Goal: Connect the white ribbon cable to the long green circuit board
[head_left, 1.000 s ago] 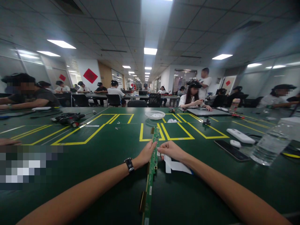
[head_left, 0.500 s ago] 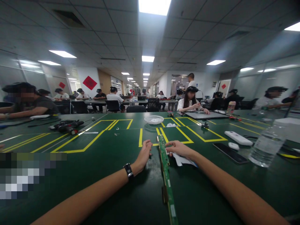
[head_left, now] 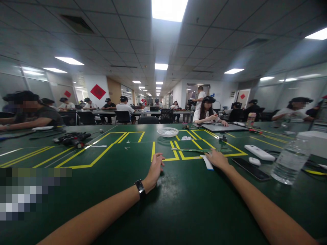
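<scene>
A long, narrow green circuit board lies crosswise in front of me, seen nearly edge-on, over the yellow-taped boxes. The fingers of my right hand are closed at its near side, toward its right part; they partly hide the grip. Beside those fingertips is a white strip with a blue end; whether the hand also touches it I cannot tell. My left hand, with a dark watch on the wrist, is held loosely open near the board's left end, apart from it and holding nothing.
Beyond the board stand a white basket and crumpled white paper. To the right are a black phone, a white device and a water bottle. Dark gear lies at left. A person sits across.
The circuit board has swung from pointing toward me to lying crosswise, farther away. My right hand has moved right and slightly forward with it. My left hand has barely moved.
</scene>
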Demonstrator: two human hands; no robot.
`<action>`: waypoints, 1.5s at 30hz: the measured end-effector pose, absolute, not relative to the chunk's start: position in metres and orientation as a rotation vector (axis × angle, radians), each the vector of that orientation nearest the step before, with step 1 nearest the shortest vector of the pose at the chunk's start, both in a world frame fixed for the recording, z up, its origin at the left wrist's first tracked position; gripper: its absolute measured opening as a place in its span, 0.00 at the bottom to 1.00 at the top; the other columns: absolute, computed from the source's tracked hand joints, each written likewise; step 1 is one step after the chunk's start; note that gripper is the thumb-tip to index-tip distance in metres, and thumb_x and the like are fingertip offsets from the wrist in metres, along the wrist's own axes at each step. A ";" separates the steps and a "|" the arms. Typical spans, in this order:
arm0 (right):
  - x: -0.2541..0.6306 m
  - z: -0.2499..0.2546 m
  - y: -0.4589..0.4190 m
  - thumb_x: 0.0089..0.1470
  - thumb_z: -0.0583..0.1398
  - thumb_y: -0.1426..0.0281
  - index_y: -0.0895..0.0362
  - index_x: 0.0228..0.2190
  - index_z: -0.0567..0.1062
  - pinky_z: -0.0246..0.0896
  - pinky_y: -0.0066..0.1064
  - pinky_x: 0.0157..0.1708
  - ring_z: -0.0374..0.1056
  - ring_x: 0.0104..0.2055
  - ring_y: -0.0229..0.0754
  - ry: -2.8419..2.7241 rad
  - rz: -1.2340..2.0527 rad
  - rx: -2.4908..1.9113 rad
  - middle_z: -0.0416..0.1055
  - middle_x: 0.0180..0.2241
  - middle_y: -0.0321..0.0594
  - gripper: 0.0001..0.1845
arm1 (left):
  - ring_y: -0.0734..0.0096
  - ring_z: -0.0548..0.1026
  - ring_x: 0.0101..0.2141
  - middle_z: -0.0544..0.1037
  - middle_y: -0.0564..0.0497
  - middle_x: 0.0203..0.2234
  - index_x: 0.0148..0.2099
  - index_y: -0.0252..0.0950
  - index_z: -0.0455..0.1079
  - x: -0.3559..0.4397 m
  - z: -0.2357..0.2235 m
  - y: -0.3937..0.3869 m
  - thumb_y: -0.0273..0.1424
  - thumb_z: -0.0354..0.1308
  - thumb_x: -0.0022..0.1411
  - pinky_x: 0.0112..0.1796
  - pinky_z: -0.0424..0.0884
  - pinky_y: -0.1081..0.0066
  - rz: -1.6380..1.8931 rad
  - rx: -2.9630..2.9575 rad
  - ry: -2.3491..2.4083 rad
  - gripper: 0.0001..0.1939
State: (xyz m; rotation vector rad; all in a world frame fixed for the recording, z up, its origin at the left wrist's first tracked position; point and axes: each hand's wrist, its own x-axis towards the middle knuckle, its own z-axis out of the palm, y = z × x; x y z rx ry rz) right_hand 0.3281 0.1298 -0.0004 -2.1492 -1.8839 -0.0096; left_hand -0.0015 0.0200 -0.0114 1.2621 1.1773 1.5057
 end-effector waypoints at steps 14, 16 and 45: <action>0.326 -0.014 0.133 0.61 0.41 0.54 0.56 0.57 0.63 0.45 0.49 0.56 0.48 0.62 0.54 -2.236 -0.037 -1.981 0.55 0.60 0.49 0.31 | 0.77 0.66 0.21 0.71 0.56 0.23 0.45 0.36 0.59 0.005 -0.011 0.015 0.32 0.50 0.58 0.27 0.60 0.76 1.283 1.447 1.000 0.12; 0.326 -0.014 0.135 0.61 0.41 0.56 0.57 0.58 0.62 0.42 0.47 0.58 0.45 0.64 0.54 -2.229 -0.076 -1.960 0.52 0.62 0.48 0.31 | 0.77 0.65 0.20 0.71 0.56 0.22 0.44 0.36 0.59 0.005 -0.010 0.014 0.31 0.50 0.57 0.26 0.60 0.76 1.257 1.458 0.993 0.12; 0.320 -0.008 0.126 0.60 0.43 0.54 0.58 0.53 0.67 0.53 0.44 0.51 0.57 0.56 0.53 -2.196 -0.127 -1.916 0.62 0.55 0.52 0.29 | 0.77 0.64 0.20 0.70 0.55 0.20 0.38 0.34 0.63 0.007 -0.019 0.020 0.31 0.48 0.58 0.25 0.58 0.76 1.122 1.634 0.983 0.08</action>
